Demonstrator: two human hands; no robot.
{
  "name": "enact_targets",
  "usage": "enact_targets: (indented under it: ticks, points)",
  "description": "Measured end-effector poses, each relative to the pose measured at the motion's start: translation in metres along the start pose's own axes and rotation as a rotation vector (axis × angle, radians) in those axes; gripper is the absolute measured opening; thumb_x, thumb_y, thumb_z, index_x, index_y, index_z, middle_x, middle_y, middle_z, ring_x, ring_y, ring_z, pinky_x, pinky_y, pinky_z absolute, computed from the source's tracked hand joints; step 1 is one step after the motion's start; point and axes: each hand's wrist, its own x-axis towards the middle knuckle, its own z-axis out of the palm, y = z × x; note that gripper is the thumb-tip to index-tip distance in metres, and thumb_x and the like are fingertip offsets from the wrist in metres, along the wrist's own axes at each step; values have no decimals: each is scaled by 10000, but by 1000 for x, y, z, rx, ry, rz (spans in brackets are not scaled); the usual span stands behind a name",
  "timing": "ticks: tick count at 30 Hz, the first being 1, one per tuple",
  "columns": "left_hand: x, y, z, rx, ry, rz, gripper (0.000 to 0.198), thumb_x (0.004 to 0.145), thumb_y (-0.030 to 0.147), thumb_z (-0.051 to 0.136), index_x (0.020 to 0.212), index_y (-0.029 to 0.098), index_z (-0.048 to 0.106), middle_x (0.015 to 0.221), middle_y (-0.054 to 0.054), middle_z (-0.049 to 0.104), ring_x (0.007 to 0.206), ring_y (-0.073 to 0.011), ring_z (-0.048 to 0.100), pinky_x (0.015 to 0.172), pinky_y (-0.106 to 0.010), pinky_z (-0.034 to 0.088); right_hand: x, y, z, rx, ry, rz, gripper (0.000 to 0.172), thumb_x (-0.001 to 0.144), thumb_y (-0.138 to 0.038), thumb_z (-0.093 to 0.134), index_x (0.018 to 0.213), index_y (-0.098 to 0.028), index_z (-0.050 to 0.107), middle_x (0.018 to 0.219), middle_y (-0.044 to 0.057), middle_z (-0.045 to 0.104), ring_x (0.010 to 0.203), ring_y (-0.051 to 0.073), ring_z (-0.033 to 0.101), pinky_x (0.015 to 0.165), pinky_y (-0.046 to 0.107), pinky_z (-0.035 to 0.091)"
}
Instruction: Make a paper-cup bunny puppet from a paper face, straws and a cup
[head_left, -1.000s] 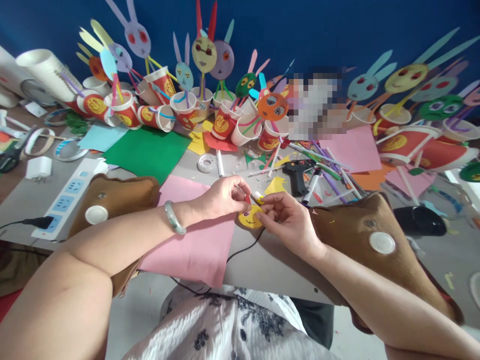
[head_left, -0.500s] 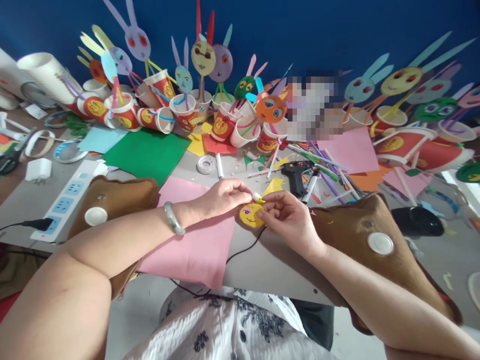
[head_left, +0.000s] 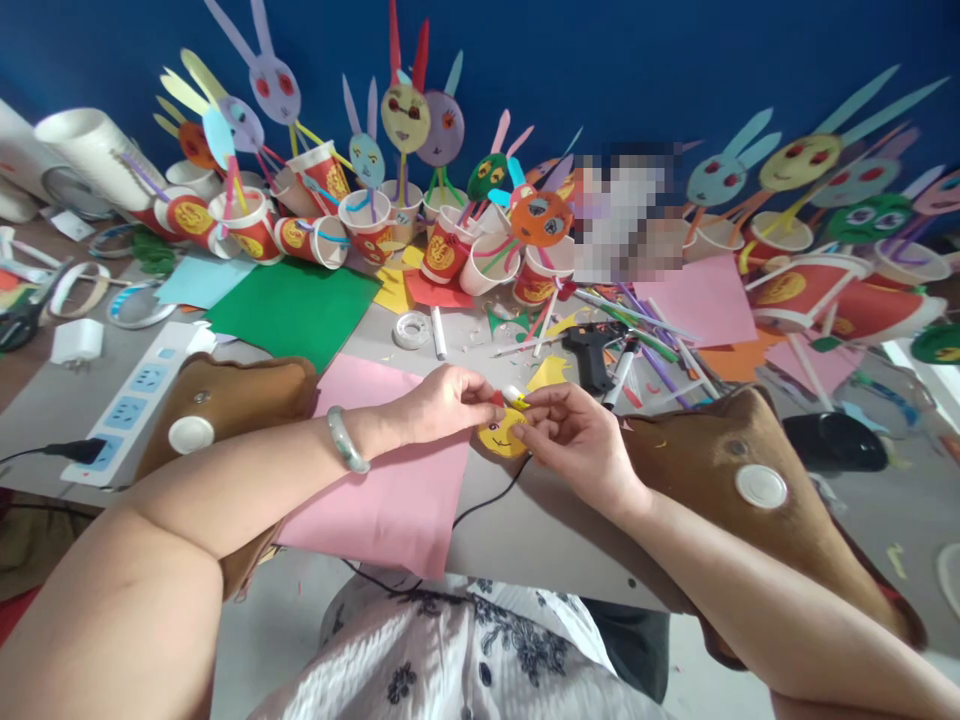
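Observation:
A yellow round paper face point(head_left: 501, 436), with a drawn eye and mouth, is pinched at its right edge by my right hand point(head_left: 581, 440), thumb on the front. My left hand point(head_left: 454, 400) is closed at the top left of the face, with a small red piece point(head_left: 497, 397) at its fingertips. A small white-and-yellow piece point(head_left: 514, 396) shows between the two hands, just above the face; what it is I cannot make out. Part of the face's right side is hidden by my right thumb.
Pink paper point(head_left: 375, 480) lies under my left forearm. Behind are a black glue gun point(head_left: 590, 358), a tape roll point(head_left: 412, 330), several pipe cleaners point(head_left: 660, 340), and paper cups point(head_left: 446, 245) with paper rabbit heads. Brown cushions point(head_left: 720, 490) flank my arms; a power strip point(head_left: 135, 395) is left.
My left fingertips have shifted slightly at the top of the face, and a bit of red now shows there. My right hand keeps its pinch on the face.

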Motion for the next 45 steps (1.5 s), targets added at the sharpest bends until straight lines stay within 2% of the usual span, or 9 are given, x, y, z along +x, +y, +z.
enact_targets:
  ticks: [3, 6, 11, 14, 19, 26, 32, 41, 45]
  points:
    - [-2, -4, 1, 19, 8, 64, 124, 825, 216, 689, 758, 116, 660, 676, -2, 636, 622, -94, 564, 578, -220, 438, -1, -1, 0, -106, 33, -125, 228, 813, -277, 742, 979, -196, 609, 734, -6, 663, 498, 85, 548, 474, 229, 475]
    - [-4, -8, 1, 140, 40, 266, 134, 873, 262, 665, 867, 133, 704, 809, -51, 726, 726, -138, 655, 662, -255, 506, -1, -5, -3, -339, 71, -392, 84, 842, -181, 694, 884, -211, 627, 718, -4, 676, 552, 108, 611, 506, 230, 499]
    - [-5, -18, -2, 506, 172, 732, 352, 883, 418, 686, 1133, 173, 654, 1106, -101, 738, 1038, -222, 680, 929, -370, 514, -1, -9, -17, -680, 163, -968, 212, 828, -51, 669, 920, -239, 633, 855, 40, 738, 694, 141, 694, 614, 249, 560]
    - [-4, -21, -3, 652, 265, 900, 356, 917, 437, 637, 1163, 180, 614, 1141, -105, 714, 1086, -231, 655, 930, -383, 494, -1, -9, -23, -778, 155, -1131, 247, 811, -59, 691, 962, -241, 622, 857, 48, 740, 657, 144, 681, 610, 266, 563]
    - [-10, -15, -4, 798, 281, 1033, 180, 988, 335, 540, 1076, 199, 618, 1087, -72, 700, 1036, -180, 643, 913, -340, 449, 0, -7, -24, -822, 137, -1166, 230, 824, -63, 678, 976, -225, 617, 862, 60, 738, 620, 136, 646, 589, 274, 543]
    - [-13, -13, -5, 909, 254, 1068, 198, 1013, 284, 481, 1029, 198, 659, 1110, -81, 690, 1070, -186, 609, 920, -348, 412, 1, -1, -20, -773, 119, -1145, 214, 835, -67, 682, 984, -208, 620, 898, 72, 741, 659, 141, 664, 591, 275, 523]
    - [-13, -13, -4, 906, 302, 1128, 221, 1005, 239, 486, 904, 207, 680, 1050, -53, 712, 1024, -163, 614, 905, -325, 406, 1, -2, -18, -717, 109, -1119, 229, 812, -44, 703, 971, -189, 626, 874, 82, 738, 685, 156, 675, 600, 279, 531]
    - [-16, -11, -4, 866, 305, 1129, 186, 979, 235, 546, 874, 226, 699, 963, -18, 719, 990, -156, 610, 918, -331, 369, -2, -6, -14, -657, 130, -1062, 220, 811, -42, 699, 938, -211, 637, 851, 47, 740, 690, 144, 694, 628, 255, 563]
    - [-14, -11, -3, 829, 254, 1025, 222, 994, 285, 525, 895, 227, 714, 959, -28, 726, 973, -166, 624, 912, -344, 390, -4, -8, -12, -634, 139, -976, 196, 818, -44, 684, 909, -214, 648, 836, 38, 739, 692, 139, 701, 623, 240, 564]
